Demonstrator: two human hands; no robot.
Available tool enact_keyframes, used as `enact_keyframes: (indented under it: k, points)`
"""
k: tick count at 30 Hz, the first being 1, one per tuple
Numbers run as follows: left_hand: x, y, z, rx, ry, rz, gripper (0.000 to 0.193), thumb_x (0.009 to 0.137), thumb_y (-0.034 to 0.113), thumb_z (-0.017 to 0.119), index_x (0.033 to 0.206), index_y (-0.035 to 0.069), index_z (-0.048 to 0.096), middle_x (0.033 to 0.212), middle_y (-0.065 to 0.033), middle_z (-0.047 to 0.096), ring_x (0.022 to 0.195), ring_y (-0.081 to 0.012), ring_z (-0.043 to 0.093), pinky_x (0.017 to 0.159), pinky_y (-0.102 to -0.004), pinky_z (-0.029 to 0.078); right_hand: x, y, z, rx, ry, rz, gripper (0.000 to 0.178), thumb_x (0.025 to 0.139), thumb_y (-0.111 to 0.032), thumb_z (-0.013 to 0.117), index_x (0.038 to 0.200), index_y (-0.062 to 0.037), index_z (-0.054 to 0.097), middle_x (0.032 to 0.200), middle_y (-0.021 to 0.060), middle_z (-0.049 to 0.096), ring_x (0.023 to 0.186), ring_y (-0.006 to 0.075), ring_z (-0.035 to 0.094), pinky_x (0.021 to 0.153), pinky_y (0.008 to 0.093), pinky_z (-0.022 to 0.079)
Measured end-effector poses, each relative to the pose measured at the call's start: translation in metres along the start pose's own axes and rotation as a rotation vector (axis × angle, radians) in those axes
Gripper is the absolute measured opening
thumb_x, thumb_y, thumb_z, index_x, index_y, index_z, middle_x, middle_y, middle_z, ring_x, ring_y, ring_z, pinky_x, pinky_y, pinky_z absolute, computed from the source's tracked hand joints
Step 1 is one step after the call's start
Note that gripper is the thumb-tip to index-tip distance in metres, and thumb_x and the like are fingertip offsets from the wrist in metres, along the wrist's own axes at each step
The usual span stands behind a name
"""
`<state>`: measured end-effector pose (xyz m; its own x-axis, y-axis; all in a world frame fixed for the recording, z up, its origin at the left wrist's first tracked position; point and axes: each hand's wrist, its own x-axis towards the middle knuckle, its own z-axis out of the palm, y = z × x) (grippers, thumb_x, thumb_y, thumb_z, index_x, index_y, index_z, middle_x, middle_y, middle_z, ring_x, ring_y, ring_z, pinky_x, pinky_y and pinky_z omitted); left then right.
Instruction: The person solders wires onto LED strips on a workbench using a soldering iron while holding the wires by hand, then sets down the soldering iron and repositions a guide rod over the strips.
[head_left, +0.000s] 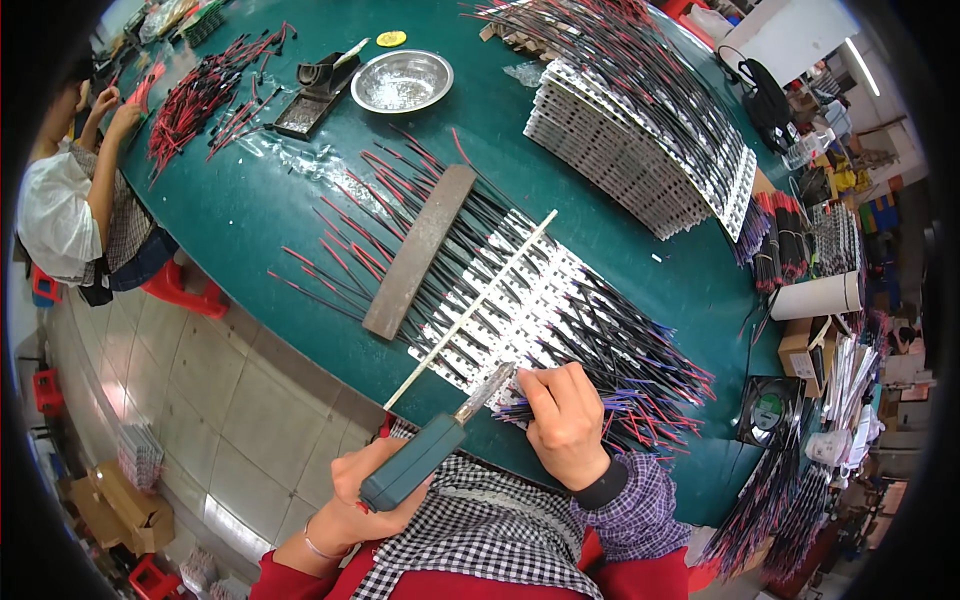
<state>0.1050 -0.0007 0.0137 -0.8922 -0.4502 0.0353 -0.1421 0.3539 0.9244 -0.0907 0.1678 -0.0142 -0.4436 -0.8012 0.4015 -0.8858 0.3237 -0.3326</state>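
My left hand [375, 485] is wrapped round the boxy dark green handle of a soldering iron [425, 455]. Its metal end reaches the near edge of a panel of white circuit boards [455, 370]. Close beside that end, my right hand [565, 415] has thumb and forefinger pinched together; what they hold is hidden. Rows of black, red and purple wires [630, 350] stick out from the panel on both sides. A thin pale stick [470, 308] lies across the boards, and a flat grey-brown bar [420, 250] rests on the wires at the left.
At the back right stands a tall stack of wired white boards [620, 150]. A metal bowl [402, 82], a black iron stand [315, 95] and a heap of red and black wires [205, 100] lie farther back. Another person [75, 205] works at the table's left edge.
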Motion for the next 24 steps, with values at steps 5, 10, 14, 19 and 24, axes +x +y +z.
enact_keyframes:
  k: [5, 10, 14, 19, 24]
  points:
    - [0.003, -0.001, 0.005, -0.036, 0.015, 0.005, 0.023, 0.077, 0.004, 0.080, 0.098, -0.004, 0.073, 0.075, -0.0079, 0.067, 0.058, -0.0169, 0.063, 0.055, -0.0279, 0.049, -0.001, 0.001, 0.002, -0.018, -0.002, -0.011, 0.033, 0.072, 0.001, 0.066, 0.104, 0.0058, 0.069, 0.090, 0.0102, 0.061, 0.078, 0.0265, 0.058, 0.065, 0.0366, 0.048]
    - [0.000, -0.007, 0.006, -0.032, -0.001, 0.009, 0.024, 0.079, 0.004, 0.080, 0.100, -0.005, 0.072, 0.078, -0.0081, 0.070, 0.060, -0.0149, 0.065, 0.056, -0.0269, 0.050, -0.001, -0.002, 0.001, -0.037, -0.018, -0.011, 0.032, 0.073, 0.001, 0.066, 0.104, 0.0065, 0.069, 0.091, 0.0108, 0.061, 0.079, 0.0267, 0.057, 0.066, 0.0367, 0.048]
    - [-0.002, -0.009, 0.006, -0.038, -0.015, -0.020, 0.025, 0.079, 0.004, 0.081, 0.100, -0.004, 0.072, 0.078, -0.0081, 0.070, 0.061, -0.0145, 0.065, 0.057, -0.0268, 0.050, 0.000, 0.000, 0.002, -0.040, -0.022, -0.012, 0.033, 0.073, 0.001, 0.066, 0.105, 0.0070, 0.069, 0.091, 0.0112, 0.061, 0.079, 0.0268, 0.057, 0.066, 0.0364, 0.048]
    - [0.001, -0.005, 0.005, -0.014, 0.003, 0.019, 0.022, 0.078, 0.005, 0.080, 0.097, -0.003, 0.072, 0.075, -0.0083, 0.068, 0.058, -0.0162, 0.063, 0.055, -0.0280, 0.049, 0.001, 0.001, 0.000, -0.052, -0.028, 0.002, 0.030, 0.075, 0.000, 0.066, 0.104, 0.0065, 0.069, 0.090, 0.0111, 0.059, 0.078, 0.0267, 0.057, 0.065, 0.0363, 0.048]
    - [0.002, -0.003, 0.002, 0.037, 0.026, 0.075, 0.022, 0.076, 0.001, 0.080, 0.094, -0.004, 0.070, 0.076, -0.0097, 0.068, 0.059, -0.0174, 0.065, 0.054, -0.0277, 0.049, 0.002, 0.000, 0.001, -0.047, -0.015, -0.008, 0.030, 0.074, 0.000, 0.066, 0.103, 0.0064, 0.069, 0.088, 0.0108, 0.059, 0.078, 0.0264, 0.057, 0.065, 0.0361, 0.048]
